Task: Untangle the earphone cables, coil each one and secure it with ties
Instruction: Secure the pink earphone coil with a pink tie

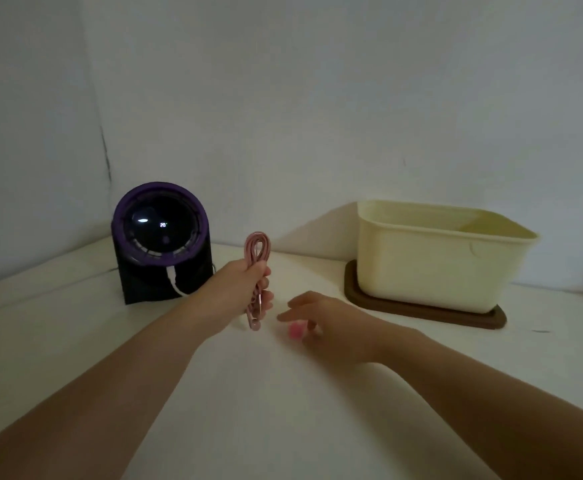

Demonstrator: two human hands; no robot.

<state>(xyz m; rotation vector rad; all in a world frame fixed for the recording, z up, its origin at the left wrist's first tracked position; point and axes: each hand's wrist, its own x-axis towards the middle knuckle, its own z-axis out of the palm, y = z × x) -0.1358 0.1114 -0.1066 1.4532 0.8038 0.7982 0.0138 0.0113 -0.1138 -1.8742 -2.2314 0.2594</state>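
Observation:
My left hand (245, 289) grips a coiled pink earphone cable (257, 244) upright above the white table; its loop sticks out above my fist and its ends hang below it. Just to the right, my right hand (321, 317) hovers low over the table with fingers spread toward a small pink tie (296, 330), which lies at my fingertips. Whether the fingers pinch the tie is unclear.
A black and purple round fan-like device (162, 240) with a white cord stands at the back left. A cream plastic bin (439, 258) sits on a brown lid (421, 311) at the back right. The white table (248, 410) meets the wall behind.

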